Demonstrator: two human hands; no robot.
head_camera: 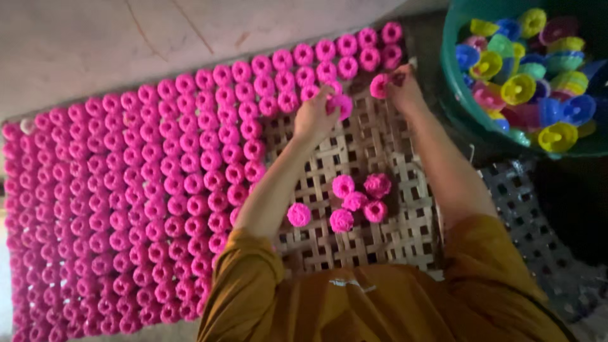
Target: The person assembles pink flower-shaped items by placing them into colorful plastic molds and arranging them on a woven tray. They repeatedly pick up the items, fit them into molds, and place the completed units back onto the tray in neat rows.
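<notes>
On woven bamboo tray (pixel 380 149), left hand (pixel 315 116) closed around pink moulded piece (pixel 342 105), at edge of pink rows (pixel 133 190). Right hand (pixel 401 88) pinches second pink piece (pixel 379 85), near tray's far edge. Loose pink cluster (pixel 358 202) mid-tray, nearer person. Green tub (pixel 465 114) of coloured moulds (pixel 529 82) right of tray.

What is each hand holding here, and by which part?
Left hand: a pink flower-shaped piece, pinched at its edge. Right hand: another pink piece, gripped by fingertips at its side.
</notes>
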